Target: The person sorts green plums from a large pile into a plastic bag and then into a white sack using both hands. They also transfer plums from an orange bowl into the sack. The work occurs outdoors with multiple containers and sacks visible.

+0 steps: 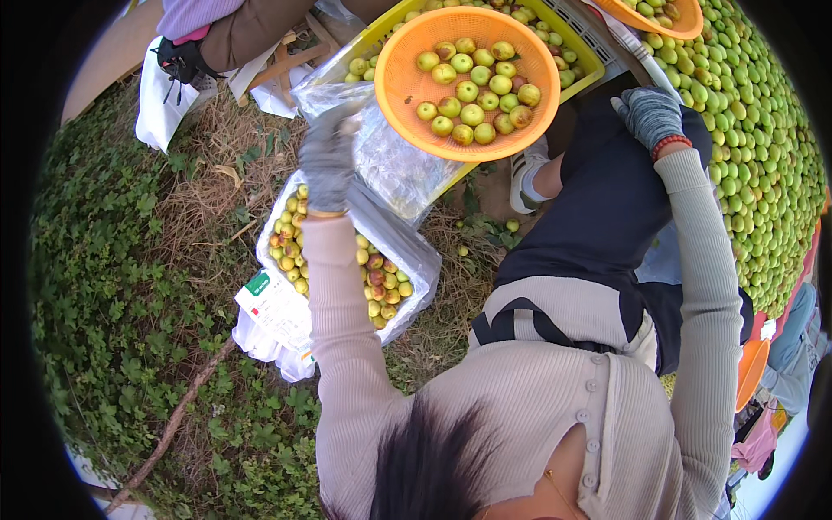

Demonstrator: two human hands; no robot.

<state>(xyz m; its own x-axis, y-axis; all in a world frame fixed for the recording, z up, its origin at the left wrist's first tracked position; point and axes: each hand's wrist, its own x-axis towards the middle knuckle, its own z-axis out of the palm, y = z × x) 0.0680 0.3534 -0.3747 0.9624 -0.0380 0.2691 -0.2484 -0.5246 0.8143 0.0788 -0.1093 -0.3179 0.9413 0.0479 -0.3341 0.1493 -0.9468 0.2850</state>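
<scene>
My left hand (pixel 328 159), in a grey knitted glove, is blurred above the far corner of a plastic-lined white box. Whether it holds anything is too blurred to tell. Yellow-green and reddish jujube-like fruits (pixel 383 286) partly fill that box (pixel 422 263). On my dark-trousered knee, beside a large heap of green fruits (pixel 760 156), rests my right hand (pixel 650 117), also gloved. Its curled fingers are mostly hidden, and no object shows in it. An orange plastic basket (pixel 396 110) before me contains a loose layer of fruits (pixel 481 91), several with brown patches.
Under the basket stands a yellow crate (pixel 588 55) of fruits, with clear plastic sheeting (pixel 409 169) over its near side. Another person's dark-gloved hand (pixel 185 62) is at the upper left. A second orange basket (pixel 692 23) sits by the heap. A branch (pixel 175 416) lies among green plants.
</scene>
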